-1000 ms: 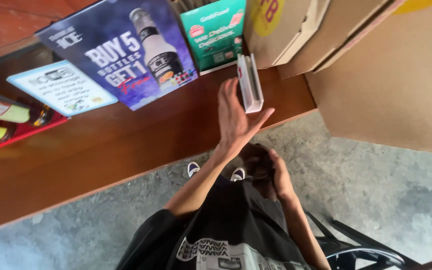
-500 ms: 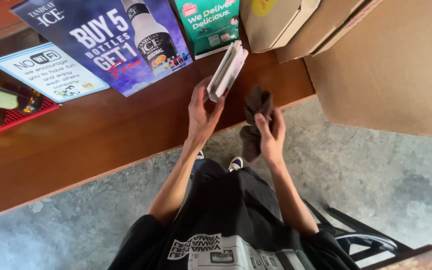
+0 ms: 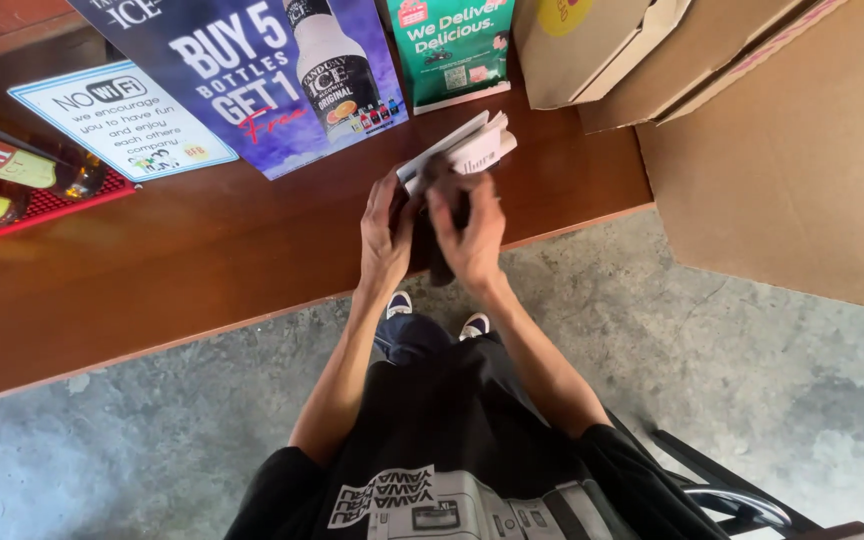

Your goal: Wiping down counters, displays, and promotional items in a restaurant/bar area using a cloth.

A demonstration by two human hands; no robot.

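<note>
Over the wooden desk [image 3: 202,260], the left hand [image 3: 384,235] grips a white card stand [image 3: 457,150] while the right hand [image 3: 470,232] presses a dark cloth [image 3: 442,262] against it. Behind stand a purple poster [image 3: 252,70], a green sign [image 3: 452,50] and cardboard boxes [image 3: 652,50]. Bottles [image 3: 12,165] lie at left.

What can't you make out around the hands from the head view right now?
- Dark cloth: mostly covered by the right hand; its shape is unclear.
- White card holder: lower part hidden behind both hands, including the left hand.
- Bottles on the red mat: cut off by the left frame edge.
</note>
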